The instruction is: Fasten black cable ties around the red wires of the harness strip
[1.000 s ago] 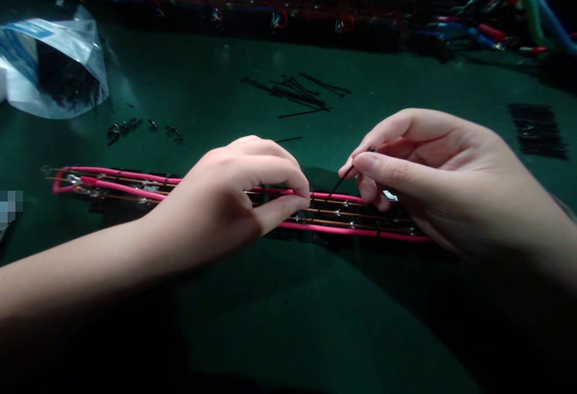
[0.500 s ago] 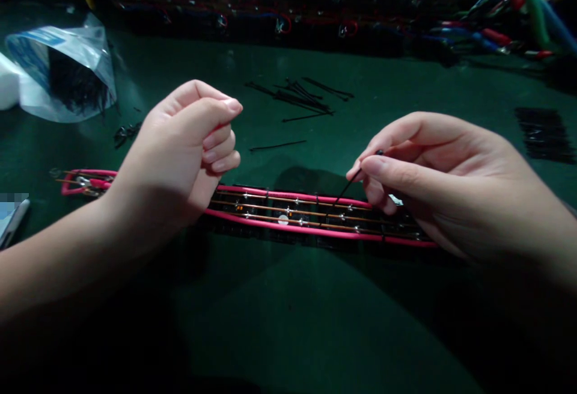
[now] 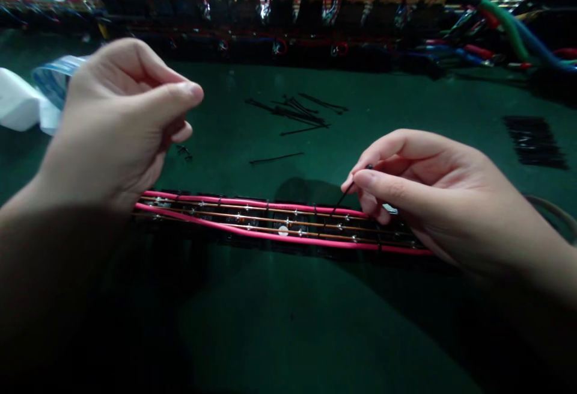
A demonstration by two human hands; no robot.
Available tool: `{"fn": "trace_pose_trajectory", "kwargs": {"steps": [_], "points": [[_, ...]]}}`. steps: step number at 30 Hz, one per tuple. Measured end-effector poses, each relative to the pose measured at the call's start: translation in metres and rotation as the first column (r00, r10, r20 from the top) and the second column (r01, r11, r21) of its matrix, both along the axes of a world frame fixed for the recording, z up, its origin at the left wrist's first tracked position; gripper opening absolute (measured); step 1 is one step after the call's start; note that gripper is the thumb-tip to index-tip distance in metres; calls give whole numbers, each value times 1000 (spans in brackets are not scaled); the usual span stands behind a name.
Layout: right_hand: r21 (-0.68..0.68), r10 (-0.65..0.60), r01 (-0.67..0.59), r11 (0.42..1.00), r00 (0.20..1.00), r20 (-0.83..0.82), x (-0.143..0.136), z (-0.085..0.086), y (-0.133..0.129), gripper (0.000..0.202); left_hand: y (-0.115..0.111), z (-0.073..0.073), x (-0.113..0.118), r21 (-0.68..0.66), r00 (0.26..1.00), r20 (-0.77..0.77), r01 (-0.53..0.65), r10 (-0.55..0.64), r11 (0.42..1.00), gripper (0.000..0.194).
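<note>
My right hand (image 3: 419, 195) pinches a thin black cable tie (image 3: 343, 197) between thumb and forefinger. The tie slants down to a long black wiring strip (image 3: 311, 225), with its lower end at the strip's upper half. Pink cables (image 3: 256, 234) run along both long sides of this strip, and bare copper-coloured wires with solder joints lie between them. Raised over the strip's left part, my left hand (image 3: 130, 111) is closed, thumb against forefinger. Whatever those fingers may hold is hidden. The strip's two ends are covered by my hands.
Loose black cable ties (image 3: 293, 111) lie in a pile beyond the strip, with a single tie (image 3: 277, 158) nearer. A dark bundle (image 3: 534, 141) sits at right. Behind stands a long wired assembly (image 3: 288, 15). A plastic bag (image 3: 54, 75) is partly behind my left hand.
My left hand has moved left and up, away from the strip's middle, uncovering more pink cable. My right hand keeps its pinch on the cable tie. The view has tilted slightly upward.
</note>
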State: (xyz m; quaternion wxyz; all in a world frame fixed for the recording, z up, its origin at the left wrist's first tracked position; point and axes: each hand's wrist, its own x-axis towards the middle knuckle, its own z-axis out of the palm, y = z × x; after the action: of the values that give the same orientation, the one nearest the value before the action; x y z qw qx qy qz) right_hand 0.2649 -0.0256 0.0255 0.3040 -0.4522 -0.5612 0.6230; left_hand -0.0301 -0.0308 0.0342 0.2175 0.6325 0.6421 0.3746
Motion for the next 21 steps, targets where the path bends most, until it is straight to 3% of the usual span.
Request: {"fn": "trace_pose_trajectory", "kwargs": {"steps": [2, 6, 10, 14, 21], "points": [[-10, 5, -5, 1000, 1000, -3, 0, 1, 0, 18, -1, 3, 14, -98, 984, 115, -122, 133, 988, 22], [-25, 11, -11, 1000, 1000, -1, -1, 3, -1, 19, -1, 7, 19, -301, 997, -71, -50, 29, 952, 13], [-35, 28, -28, 999, 999, -17, 1, 2, 1, 17, 1, 7, 5, -278, 939, -340, -49, -51, 959, 9], [-18, 37, -37, 999, 999, -5, 2, 1, 1, 17, 1, 1, -5, -265, 892, -422, 46, -159, 963, 7], [-10, 41, -41, 999, 999, 2, 2, 0, 1, 18, 6, 0, -6, -276, 829, -555, -99, -74, 956, 5]]}}
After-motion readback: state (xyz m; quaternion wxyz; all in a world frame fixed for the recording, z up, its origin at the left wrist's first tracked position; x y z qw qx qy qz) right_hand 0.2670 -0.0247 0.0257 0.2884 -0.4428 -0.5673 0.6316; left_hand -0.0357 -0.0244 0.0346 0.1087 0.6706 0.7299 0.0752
